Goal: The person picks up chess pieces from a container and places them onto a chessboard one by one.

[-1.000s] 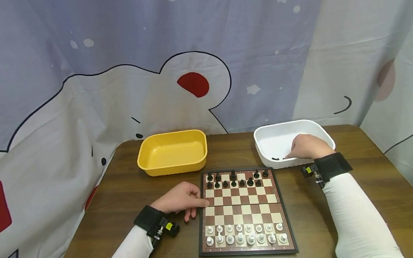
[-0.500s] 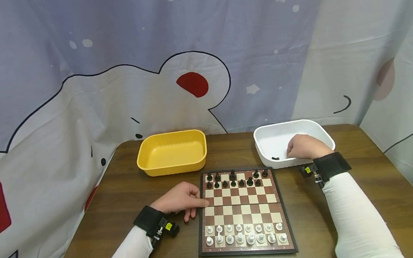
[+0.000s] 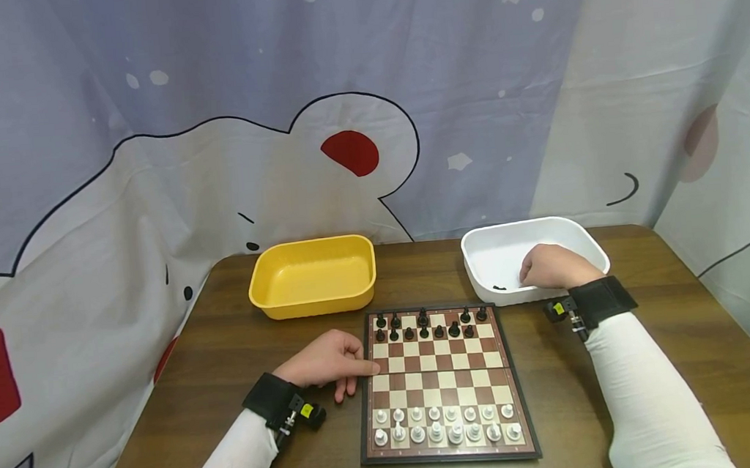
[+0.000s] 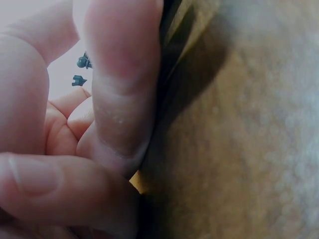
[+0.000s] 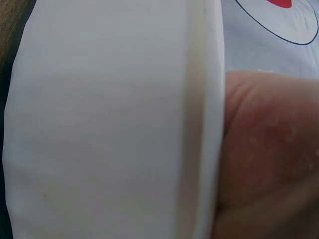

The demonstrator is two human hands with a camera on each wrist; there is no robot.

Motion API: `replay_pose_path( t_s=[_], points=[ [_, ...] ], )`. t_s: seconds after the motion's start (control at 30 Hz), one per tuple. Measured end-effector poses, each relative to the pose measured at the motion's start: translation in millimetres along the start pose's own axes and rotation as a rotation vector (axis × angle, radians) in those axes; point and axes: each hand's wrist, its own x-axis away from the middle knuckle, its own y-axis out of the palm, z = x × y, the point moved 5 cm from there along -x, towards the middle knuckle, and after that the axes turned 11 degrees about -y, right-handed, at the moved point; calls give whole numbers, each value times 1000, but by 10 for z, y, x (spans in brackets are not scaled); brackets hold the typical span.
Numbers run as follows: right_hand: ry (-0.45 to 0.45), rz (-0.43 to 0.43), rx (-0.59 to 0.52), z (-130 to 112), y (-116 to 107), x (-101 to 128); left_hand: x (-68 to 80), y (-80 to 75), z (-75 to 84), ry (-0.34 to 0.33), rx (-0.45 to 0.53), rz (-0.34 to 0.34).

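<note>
A chess board (image 3: 442, 375) lies on the brown table. Black pieces (image 3: 424, 322) stand along its far rows and white pieces (image 3: 443, 423) along its near rows. My left hand (image 3: 328, 359) rests on the table at the board's left edge, with a fingertip touching the edge. Its fingers (image 4: 122, 74) fill the left wrist view, with black pieces (image 4: 82, 62) small behind them. My right hand (image 3: 552, 265) lies inside the white bin (image 3: 520, 224) with loosely curled fingers. A black piece (image 3: 500, 287) lies on the bin floor just left of it. The right wrist view shows the white bin wall (image 5: 109, 124) and part of a finger (image 5: 269, 139).
An empty yellow bin (image 3: 312, 276) stands at the back left of the table (image 3: 226, 363), beyond the board. A printed curtain (image 3: 339, 119) hangs close behind and beside the table. Bare tabletop (image 4: 239, 124) shows on both sides of the board.
The right hand's fingers, stretched toward the black piece in the white bin a second ago, have curled back to the right. The piece stays where it lay. The left hand has not moved.
</note>
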Motion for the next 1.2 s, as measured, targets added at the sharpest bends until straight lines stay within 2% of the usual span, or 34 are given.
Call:
replay_pose_path(
  t_s=[0.8,1.2],
  points=[
    [-4,24,64,-53,-46,14,10,-10,19,-5,-7,5],
    [12,127,74,-58,-101,17,17,1,31,2,-21,7]
  ],
)
